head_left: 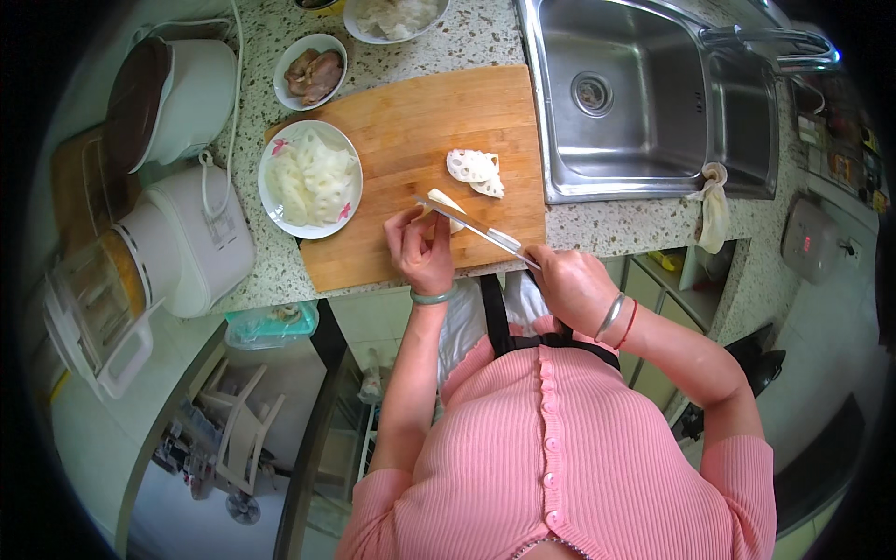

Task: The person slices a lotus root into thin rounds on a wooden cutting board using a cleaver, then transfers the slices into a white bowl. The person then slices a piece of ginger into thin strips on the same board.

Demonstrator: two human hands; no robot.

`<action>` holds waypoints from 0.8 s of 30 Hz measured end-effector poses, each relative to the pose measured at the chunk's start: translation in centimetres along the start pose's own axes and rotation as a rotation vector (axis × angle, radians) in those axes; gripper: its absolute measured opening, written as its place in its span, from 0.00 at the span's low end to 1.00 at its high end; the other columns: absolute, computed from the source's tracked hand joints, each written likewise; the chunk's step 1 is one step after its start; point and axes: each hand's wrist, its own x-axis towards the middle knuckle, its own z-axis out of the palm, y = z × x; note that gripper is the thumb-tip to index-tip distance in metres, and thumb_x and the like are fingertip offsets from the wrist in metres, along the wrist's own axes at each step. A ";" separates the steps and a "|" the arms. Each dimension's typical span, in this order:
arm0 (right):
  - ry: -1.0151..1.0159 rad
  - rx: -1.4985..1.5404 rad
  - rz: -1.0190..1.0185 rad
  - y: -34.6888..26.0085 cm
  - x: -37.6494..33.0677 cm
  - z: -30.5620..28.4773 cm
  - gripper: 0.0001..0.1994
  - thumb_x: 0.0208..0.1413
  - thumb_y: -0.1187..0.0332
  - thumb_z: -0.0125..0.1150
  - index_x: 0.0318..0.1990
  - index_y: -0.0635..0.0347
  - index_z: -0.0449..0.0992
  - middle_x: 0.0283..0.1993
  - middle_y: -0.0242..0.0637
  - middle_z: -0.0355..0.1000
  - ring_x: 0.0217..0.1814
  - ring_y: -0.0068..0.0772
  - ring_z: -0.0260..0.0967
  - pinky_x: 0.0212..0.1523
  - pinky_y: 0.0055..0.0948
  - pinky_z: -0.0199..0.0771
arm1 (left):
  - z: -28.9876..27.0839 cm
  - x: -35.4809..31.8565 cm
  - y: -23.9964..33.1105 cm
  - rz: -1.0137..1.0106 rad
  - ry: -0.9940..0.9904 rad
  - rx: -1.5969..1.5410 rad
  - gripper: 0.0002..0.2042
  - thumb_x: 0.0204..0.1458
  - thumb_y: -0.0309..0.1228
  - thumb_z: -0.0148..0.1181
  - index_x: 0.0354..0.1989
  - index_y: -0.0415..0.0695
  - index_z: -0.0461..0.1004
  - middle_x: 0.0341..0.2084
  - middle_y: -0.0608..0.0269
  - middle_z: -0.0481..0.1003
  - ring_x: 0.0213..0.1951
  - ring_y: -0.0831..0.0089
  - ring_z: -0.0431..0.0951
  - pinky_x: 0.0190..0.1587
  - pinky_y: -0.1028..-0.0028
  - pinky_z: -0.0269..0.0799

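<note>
My right hand (574,289) grips the handle of a kitchen knife (485,231), its blade pointing up and left over the wooden cutting board (420,112). By the blade's tip, my left hand (420,250) has its fingers curled and drawn together; what they hold, if anything, is hidden. A pale piece of lotus root (446,207) lies right along the blade. Just beyond it, a few white lotus root slices (474,168) with round holes overlap on the board. To the left, a plate (264,191) with pink flower marks holds a heap of pale slices.
A small bowl (280,89) of brown meat and another white bowl (355,23) stand at the back. On the right is a steel sink (644,93) with a cloth (713,210) over its front edge. White appliances (191,233) crowd the left.
</note>
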 end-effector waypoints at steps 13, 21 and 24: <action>0.078 -0.088 -0.034 -0.7 6.5 3.0 0.05 0.54 0.74 0.50 0.36 0.64 0.70 0.26 0.53 0.75 0.30 0.58 0.75 0.31 0.51 0.74 | 0.2 0.0 -1.0 0.077 -0.001 -0.052 0.05 0.48 0.23 0.69 0.30 0.43 0.77 0.37 0.65 0.70 0.25 0.82 0.63 0.22 0.81 0.59; 0.120 -0.028 -0.045 0.0 3.5 0.7 0.08 0.58 0.70 0.55 0.42 0.62 0.74 0.26 0.52 0.73 0.29 0.57 0.73 0.30 0.50 0.73 | 0.2 0.1 -0.5 0.043 0.039 -0.107 0.07 0.46 0.20 0.69 0.31 0.43 0.76 0.36 0.65 0.71 0.24 0.82 0.62 0.21 0.81 0.56; 0.064 -0.023 -0.047 -0.5 0.9 0.0 0.09 0.58 0.69 0.56 0.43 0.62 0.75 0.26 0.52 0.74 0.29 0.56 0.74 0.32 0.47 0.75 | -0.2 -0.4 -0.7 -0.040 -0.016 -0.039 0.09 0.44 0.20 0.72 0.31 0.43 0.77 0.38 0.59 0.73 0.31 0.74 0.72 0.20 0.77 0.64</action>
